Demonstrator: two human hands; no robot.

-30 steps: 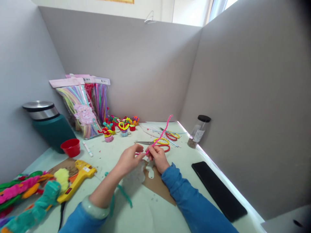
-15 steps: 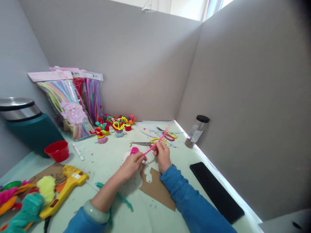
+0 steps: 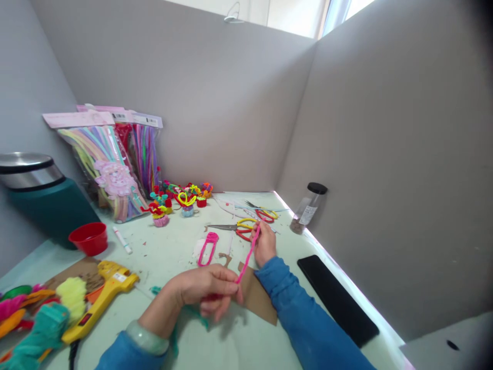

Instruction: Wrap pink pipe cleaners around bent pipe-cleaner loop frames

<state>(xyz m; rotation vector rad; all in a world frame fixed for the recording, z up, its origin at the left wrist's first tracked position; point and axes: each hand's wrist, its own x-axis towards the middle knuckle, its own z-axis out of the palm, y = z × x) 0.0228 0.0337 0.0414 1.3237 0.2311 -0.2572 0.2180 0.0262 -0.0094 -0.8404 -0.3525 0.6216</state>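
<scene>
My left hand (image 3: 208, 290) is closed in a pinch on the near end of a pink pipe cleaner (image 3: 248, 255), low over the table. My right hand (image 3: 265, 242) grips the far end of the same pipe cleaner, which stretches straight between the two hands. A pink pipe-cleaner loop (image 3: 208, 248) lies on the table just left of the right hand. Brown cardboard scraps (image 3: 257, 300) lie under the hands. Beneath my left wrist lies a teal pipe cleaner (image 3: 192, 313).
Scissors (image 3: 241, 226) with yellow and red handles lie behind the right hand. A yellow glue gun (image 3: 103, 298), a red cup (image 3: 89, 238), pipe-cleaner packs (image 3: 111, 164) and small pipe-cleaner figures (image 3: 181, 198) fill the left. On the right sit a black phone (image 3: 337, 300) and a jar (image 3: 308, 208).
My left hand has pulled back toward me along the pink pipe cleaner, drawing it straight. The pink loop now lies uncovered on the table. The right hand moved slightly away.
</scene>
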